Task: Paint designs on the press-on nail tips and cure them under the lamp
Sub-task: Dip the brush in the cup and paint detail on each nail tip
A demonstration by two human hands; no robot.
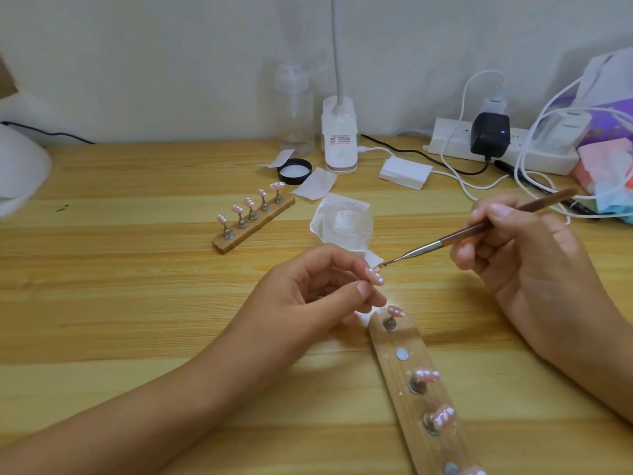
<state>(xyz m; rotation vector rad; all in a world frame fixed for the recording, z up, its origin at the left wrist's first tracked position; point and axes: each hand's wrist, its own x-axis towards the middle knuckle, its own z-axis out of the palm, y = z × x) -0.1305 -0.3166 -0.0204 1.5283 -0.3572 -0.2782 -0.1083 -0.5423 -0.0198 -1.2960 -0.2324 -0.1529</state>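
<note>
— Which step is in hand?

— Painting, I'd judge. The left hand (318,289), centre of the frame, pinches one nail tip (375,276) on its small peg between thumb and fingertips. The right hand (513,255), at centre right, grips a thin brush (445,240) like a pen, with its point just above the tip's far end. Whether it touches, I cannot tell.

— What does the next move call for?

— Probably a light, steady dab, with the left hand holding the tip firm. After that the peg should go back on the wooden stand (404,382) at lower right, where one round metal spot (401,354) is bare. Curing looks not yet begun: the white lamp (17,173) sits at the far left edge, well apart.

— How does the tip look?

— Pale pink and glossy, with small white dots along it. Its neighbours on that stand look alike, and so do the five on a second stand (255,224) left of centre on the worktop (137,303). A small clear dish (349,219) sits just beyond the hands.
</note>
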